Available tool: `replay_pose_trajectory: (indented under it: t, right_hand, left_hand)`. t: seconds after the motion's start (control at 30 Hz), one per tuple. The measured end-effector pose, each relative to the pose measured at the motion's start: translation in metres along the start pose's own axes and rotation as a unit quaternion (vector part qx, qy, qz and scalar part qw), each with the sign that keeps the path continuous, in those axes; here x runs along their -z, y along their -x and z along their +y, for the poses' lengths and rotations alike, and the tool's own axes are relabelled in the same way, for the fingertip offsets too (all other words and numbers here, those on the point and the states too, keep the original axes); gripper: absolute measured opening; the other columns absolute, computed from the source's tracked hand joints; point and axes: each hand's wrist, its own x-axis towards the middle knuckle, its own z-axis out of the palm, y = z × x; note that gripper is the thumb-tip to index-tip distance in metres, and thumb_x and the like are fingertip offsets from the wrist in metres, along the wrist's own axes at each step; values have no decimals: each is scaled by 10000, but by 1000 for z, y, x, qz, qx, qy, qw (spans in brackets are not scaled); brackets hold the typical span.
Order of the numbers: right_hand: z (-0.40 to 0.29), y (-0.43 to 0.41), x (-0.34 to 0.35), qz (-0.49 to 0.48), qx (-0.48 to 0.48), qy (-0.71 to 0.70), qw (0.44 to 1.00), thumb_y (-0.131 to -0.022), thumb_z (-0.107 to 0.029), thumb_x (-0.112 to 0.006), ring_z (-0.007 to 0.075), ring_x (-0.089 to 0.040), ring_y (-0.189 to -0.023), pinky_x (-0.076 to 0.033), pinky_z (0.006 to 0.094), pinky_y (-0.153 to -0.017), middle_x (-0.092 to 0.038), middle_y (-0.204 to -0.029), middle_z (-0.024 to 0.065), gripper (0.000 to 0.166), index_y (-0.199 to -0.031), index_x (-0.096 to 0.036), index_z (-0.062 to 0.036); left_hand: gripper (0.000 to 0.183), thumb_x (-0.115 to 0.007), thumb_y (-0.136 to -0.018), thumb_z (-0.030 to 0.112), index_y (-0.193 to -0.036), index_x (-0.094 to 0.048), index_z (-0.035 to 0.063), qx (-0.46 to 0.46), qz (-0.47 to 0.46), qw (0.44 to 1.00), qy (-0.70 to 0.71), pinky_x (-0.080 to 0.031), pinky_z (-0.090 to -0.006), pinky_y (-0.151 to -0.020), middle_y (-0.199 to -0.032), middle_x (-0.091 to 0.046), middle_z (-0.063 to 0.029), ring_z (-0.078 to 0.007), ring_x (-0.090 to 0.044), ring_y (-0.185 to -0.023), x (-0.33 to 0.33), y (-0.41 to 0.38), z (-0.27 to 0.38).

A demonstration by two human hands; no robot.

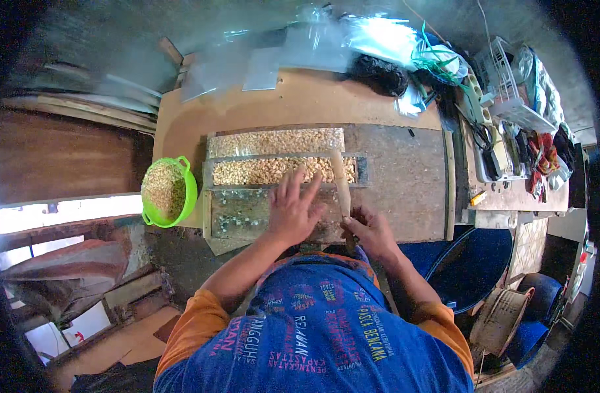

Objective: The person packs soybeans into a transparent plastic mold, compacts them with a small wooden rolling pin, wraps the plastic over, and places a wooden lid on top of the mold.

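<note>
My right hand grips a long wooden stick. The stick's far end lies over the right part of a narrow rectangular mould. Pale split beans, like soybeans, fill that mould. Over its near edge hovers my left hand, fingers spread, holding nothing; whether the fingertips touch the beans cannot be told. Just behind the mould lies a clear plastic-wrapped slab of the same beans. Both rest on a worn wooden board.
At the left stands a green plastic basket of loose beans. Clear plastic sheets and a black plastic bag lie at the table's back. A side table on the right carries a white rack. Blue drums stand below.
</note>
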Motion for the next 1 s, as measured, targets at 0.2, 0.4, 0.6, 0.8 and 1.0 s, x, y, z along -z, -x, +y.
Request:
replay_pose_trajectory:
  t: [0.2,0.4,0.6,0.8,1.0]
  right_hand:
    - [6,13,2,-110,-77,-526,840,-1010,-222,-475,145,-507,-560,-454,312,-504,-562,-771,13,197,-1117,-557,-78]
    - [19,14,-6,-198,-87,-686,695,-1022,-296,-422,106,-420,-504,-387,298,-482,-485,-709,-17,304,-1173,-559,-71]
    - [6,16,-11,-176,-101,-651,732,-1030,-281,-399,96,-409,-484,-365,284,-465,-481,-692,-19,304,-1167,-557,-60]
    - [14,16,-9,-78,-100,-439,890,-1030,-230,-420,95,-434,-489,-365,259,-451,-500,-670,-17,255,-1134,-570,-51]
    - [35,13,-16,72,74,-94,990,-1040,-176,-430,64,-440,-566,-368,237,-504,-510,-689,-16,218,-1088,-584,-29]
  left_hand:
    - [639,-492,-956,476,-1508,-371,177,-7,24,997,75,-232,-546,-1107,-1517,-303,-210,-422,-333,-1337,2,14,-8]
    - [610,-529,-946,402,-1502,-388,198,-62,22,992,110,-244,-538,-1117,-1522,-298,-203,-421,-336,-1347,6,18,11]
    - [595,-549,-937,377,-1491,-409,212,-119,31,990,67,-250,-543,-1116,-1521,-307,-187,-416,-329,-1355,5,2,17]
    - [604,-554,-930,385,-1488,-415,200,-8,23,999,29,-261,-561,-1083,-1520,-311,-186,-405,-332,-1357,3,-4,4]
    - [671,-602,-892,385,-1500,-384,203,-70,43,995,61,-291,-551,-1052,-1538,-293,-179,-394,-300,-1387,-4,11,-1]
